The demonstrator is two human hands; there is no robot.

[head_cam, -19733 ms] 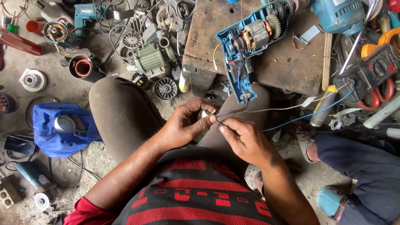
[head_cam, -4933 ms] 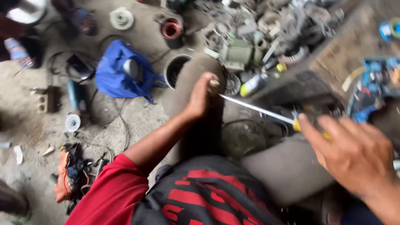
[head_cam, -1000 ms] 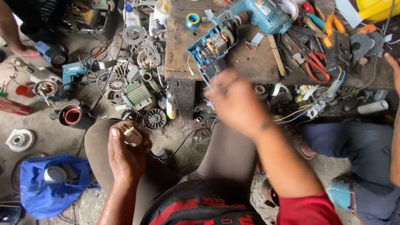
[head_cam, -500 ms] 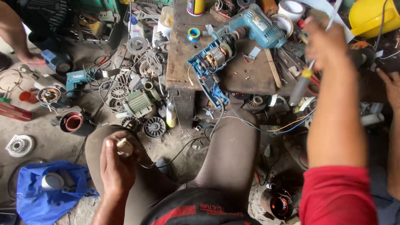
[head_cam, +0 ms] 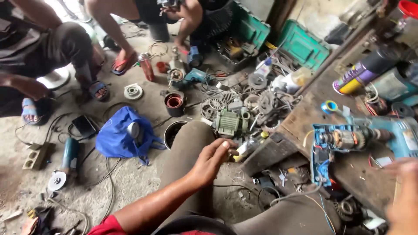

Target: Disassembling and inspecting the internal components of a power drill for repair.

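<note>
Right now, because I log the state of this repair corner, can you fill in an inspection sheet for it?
Surface: worn wooden workbench at right; dusty concrete floor elsewhere.
Job's things: opened blue power drill lying on the bench, motor windings exposed.
Clutter: green motor, fan discs and metal parts heaped on the floor; blue cloth bag; angle grinder; open green tool case.
Grips: left hand rests on the knee, fingers pinched together, contents too small to tell; right hand blurred at the frame edge, cannot tell.
Cables: thin wires trail from the drill; dark cords loop over the floor.
Surroundings: other people squat opposite, in sandals.
</note>
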